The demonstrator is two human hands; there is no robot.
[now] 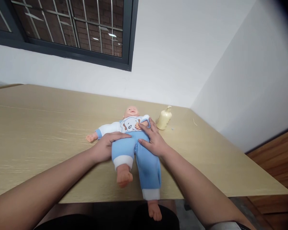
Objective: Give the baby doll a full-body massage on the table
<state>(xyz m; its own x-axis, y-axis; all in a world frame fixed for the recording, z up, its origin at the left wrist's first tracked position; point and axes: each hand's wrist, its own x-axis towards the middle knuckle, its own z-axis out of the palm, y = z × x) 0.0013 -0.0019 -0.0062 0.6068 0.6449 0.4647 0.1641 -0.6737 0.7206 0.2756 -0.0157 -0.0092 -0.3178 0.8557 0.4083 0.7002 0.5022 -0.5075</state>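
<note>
A baby doll (147, 166) in blue trousers with white cuffs and a white top with a bear print lies on its back, head toward the wall. Its feet point at me, and one leg reaches past the front table edge. My left hand (108, 145) is closed on the doll's hip at the left, thumb on top and the other fingers mostly hidden. My right hand (155, 140) grips the opposite side of the waist, with its thumb over the trousers and its fingers by the doll's bent arm.
A pale yellow pump bottle (164, 118) stands on the wooden table (50, 127), right of the doll. A thin strand and a small blue scrap lie near it. A white wall (163, 64) and a dark-framed barred window (128, 38) are behind.
</note>
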